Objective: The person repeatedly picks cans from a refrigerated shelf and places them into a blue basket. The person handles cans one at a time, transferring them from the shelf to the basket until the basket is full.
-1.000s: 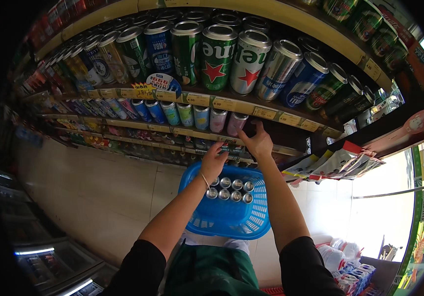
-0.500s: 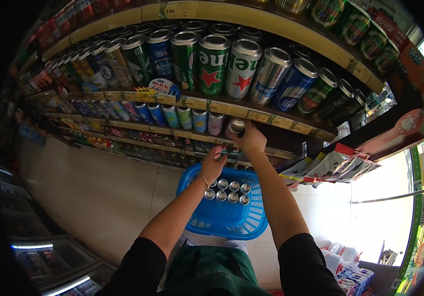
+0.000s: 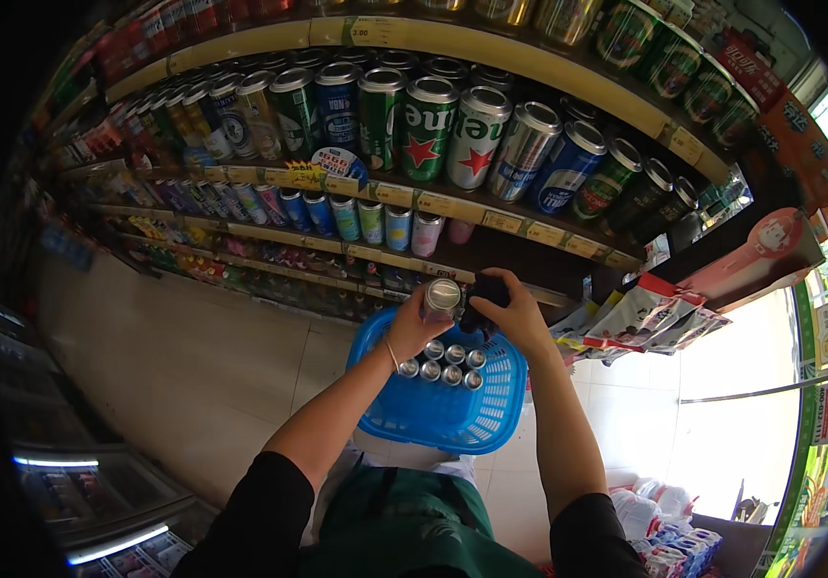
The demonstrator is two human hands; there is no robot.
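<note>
My left hand point(image 3: 420, 323) is wrapped round a drink can point(image 3: 443, 295), held upright with its silver top showing. Right beside it, my right hand point(image 3: 518, 313) grips a dark, crumpled cloth point(image 3: 487, 292). Both hands are in front of the shelf, over the far side of a blue plastic basket point(image 3: 404, 416). Inside that basket stand several cans point(image 3: 452, 374) in two rows, silver tops up. On the shelf behind my hands, a pink-and-white can point(image 3: 425, 234) stands at the end of a row of slim cans.
Above is a shelf of larger beer cans point(image 3: 430, 130), with price strips point(image 3: 447, 204) along its edge. Hanging bags of snacks point(image 3: 650, 318) jut out at the right. Freezer cases point(image 3: 96, 501) stand at the lower left, and packaged goods point(image 3: 674, 535) at the lower right.
The can has come from the shelf, out of my right hand and into my left, which was open before. My right hand has drawn back toward the basket and now shows the dark cloth.
</note>
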